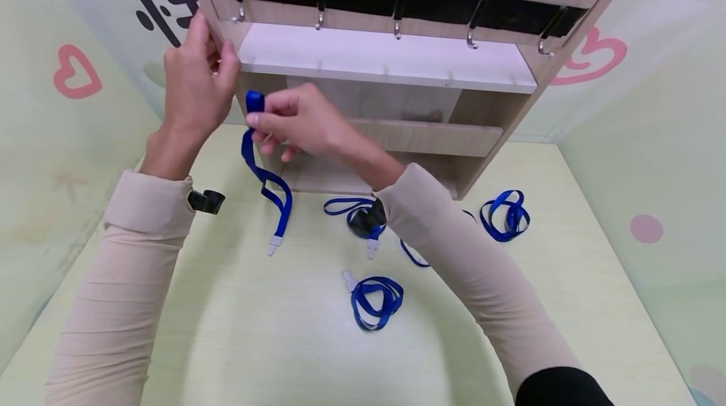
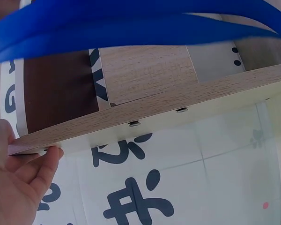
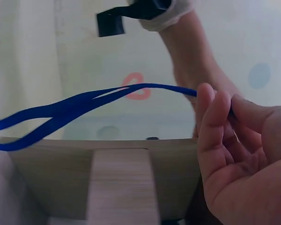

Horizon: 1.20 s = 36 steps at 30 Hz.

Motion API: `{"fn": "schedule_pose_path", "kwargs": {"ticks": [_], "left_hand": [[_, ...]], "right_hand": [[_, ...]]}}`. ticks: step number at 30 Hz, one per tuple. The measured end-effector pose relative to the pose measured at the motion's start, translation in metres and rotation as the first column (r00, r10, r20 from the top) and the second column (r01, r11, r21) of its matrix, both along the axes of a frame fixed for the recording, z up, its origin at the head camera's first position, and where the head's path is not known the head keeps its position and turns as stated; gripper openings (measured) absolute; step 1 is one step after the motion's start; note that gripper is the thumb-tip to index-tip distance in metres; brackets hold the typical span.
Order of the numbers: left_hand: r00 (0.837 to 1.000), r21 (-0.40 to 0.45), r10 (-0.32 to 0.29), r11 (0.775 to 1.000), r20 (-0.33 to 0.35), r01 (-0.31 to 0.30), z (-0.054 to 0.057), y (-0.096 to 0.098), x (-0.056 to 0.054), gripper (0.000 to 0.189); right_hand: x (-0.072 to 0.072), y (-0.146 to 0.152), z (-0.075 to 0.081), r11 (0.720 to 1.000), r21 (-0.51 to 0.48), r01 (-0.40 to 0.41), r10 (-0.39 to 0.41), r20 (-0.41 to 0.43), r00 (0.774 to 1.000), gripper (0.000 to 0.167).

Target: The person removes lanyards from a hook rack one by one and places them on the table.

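My right hand (image 1: 303, 117) pinches a blue lanyard (image 1: 248, 149) near its looped top, between thumb and fingers. From there the strap hangs in front of the shelf's left side, with a pale clip (image 1: 275, 244) at its lower end. My left hand (image 1: 195, 81) grips the left side panel of a wooden shelf rack (image 1: 428, 137), higher up and to the left of the right hand. In the left wrist view, the left hand's fingers (image 2: 49, 168) lie along the panel's edge. Blue strap also crosses close to that camera.
Several metal hooks (image 1: 397, 12) line the black strip along the rack's upper front. Coiled blue lanyards lie on the pale table (image 1: 255, 343): one in front (image 1: 377, 305), one at right (image 1: 505, 217), others partly behind the right arm. Printed walls stand on both sides.
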<state>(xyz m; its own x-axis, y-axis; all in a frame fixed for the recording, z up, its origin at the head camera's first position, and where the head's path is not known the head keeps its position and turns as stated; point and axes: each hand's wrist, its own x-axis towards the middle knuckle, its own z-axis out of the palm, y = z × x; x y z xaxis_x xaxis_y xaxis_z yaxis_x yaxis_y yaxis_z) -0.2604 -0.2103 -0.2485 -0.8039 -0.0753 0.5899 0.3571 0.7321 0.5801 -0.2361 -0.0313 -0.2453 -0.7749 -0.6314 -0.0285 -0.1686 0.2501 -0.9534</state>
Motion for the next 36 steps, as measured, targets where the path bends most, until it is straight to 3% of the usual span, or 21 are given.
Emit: {"fn": "schedule_pose_path", "kwargs": {"ticks": [4, 8, 14, 18, 23, 26, 28, 30, 33, 34, 36], "left_hand": [[1.000, 0.009, -0.004, 1.000, 0.003, 0.004, 0.000, 0.000, 0.000, 0.040], [1.000, 0.000, -0.010, 1.000, -0.007, 0.010, 0.000, 0.000, 0.000, 0.039], [1.000, -0.005, -0.009, 1.000, -0.009, 0.009, 0.001, 0.000, 0.001, 0.039], [1.000, -0.001, -0.004, 1.000, 0.008, 0.004, 0.001, 0.001, 0.001, 0.040], [1.000, -0.001, -0.006, 1.000, 0.016, 0.006, 0.002, 0.003, 0.002, 0.040], [1.000, -0.002, -0.007, 1.000, 0.009, 0.007, 0.002, 0.003, 0.003, 0.040], [1.000, 0.001, -0.009, 1.000, 0.005, 0.009, 0.003, 0.003, 0.003, 0.039], [1.000, 0.004, -0.013, 1.000, 0.001, 0.013, 0.003, 0.003, 0.003, 0.039], [1.000, 0.005, -0.016, 1.000, -0.004, 0.016, 0.003, 0.002, 0.003, 0.039], [1.000, 0.005, -0.018, 1.000, -0.008, 0.018, 0.003, 0.002, 0.004, 0.038], [1.000, 0.007, -0.020, 1.000, -0.010, 0.020, 0.003, 0.002, 0.004, 0.038]], "right_hand": [[0.000, 0.000, -0.020, 0.991, 0.028, -0.130, 0.128, 0.066, 0.990, 0.019], [0.001, 0.002, -0.039, 0.967, 0.062, -0.245, 0.234, 0.145, 0.961, 0.020], [-0.004, 0.008, -0.063, 0.933, 0.107, -0.343, 0.314, 0.216, 0.924, 0.018], [-0.009, 0.010, -0.079, 0.937, 0.190, -0.294, 0.260, 0.184, 0.948, 0.021], [-0.010, 0.006, -0.095, 0.944, 0.303, -0.134, 0.117, 0.072, 0.990, 0.022], [-0.010, 0.001, -0.103, 0.948, 0.316, -0.042, 0.052, -0.026, 0.998, 0.019], [-0.009, -0.003, -0.107, 0.943, 0.333, 0.003, 0.041, -0.125, 0.991, 0.017], [-0.009, -0.007, -0.112, 0.929, 0.370, 0.026, 0.067, -0.235, 0.970, 0.018], [-0.007, -0.014, -0.119, 0.890, 0.456, 0.011, 0.177, -0.367, 0.913, 0.026], [-0.006, -0.015, -0.122, 0.870, 0.492, -0.005, 0.231, -0.398, 0.888, 0.029], [-0.002, -0.019, -0.128, 0.816, 0.576, -0.037, 0.360, -0.457, 0.813, 0.034]]}}
